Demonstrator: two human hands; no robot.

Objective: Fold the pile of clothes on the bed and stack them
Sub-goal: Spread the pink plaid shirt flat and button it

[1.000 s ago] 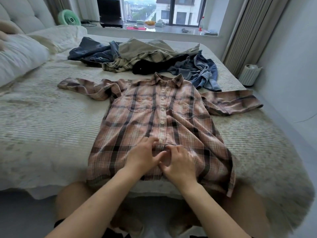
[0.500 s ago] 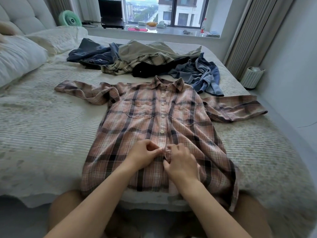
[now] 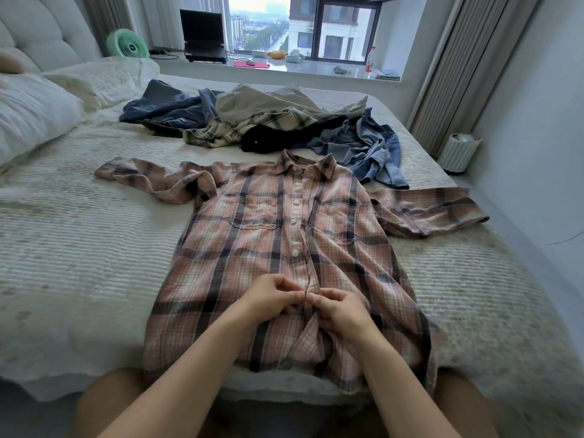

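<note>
A pink plaid shirt [image 3: 284, 257] lies face up and spread flat at the near edge of the bed [image 3: 79, 248], collar toward the far edge, its hem hanging just over the near one. The left hand [image 3: 271, 295] and right hand [image 3: 341, 311] meet at the button placket low on the shirt front, each with fingers curled and pinching the fabric on its own side of the placket (whether a button sits between the fingertips cannot be told). One sleeve stretches toward the bed's left edge, the other toward the right edge, both lying crumpled. Beyond the collar, toward the far edge, a pile of unfolded clothes [image 3: 268, 124] lies in a heap: dark blue and denim pieces, a beige garment, a pale plaid one and something black. Pillows [image 3: 34, 112] rest at the left edge by the padded headboard. On the window ledge behind the bed stand a green fan [image 3: 128, 44] and an open laptop [image 3: 203, 36]. A small ribbed bin [image 3: 459, 151] stands on the floor off the bed's right edge.
</note>
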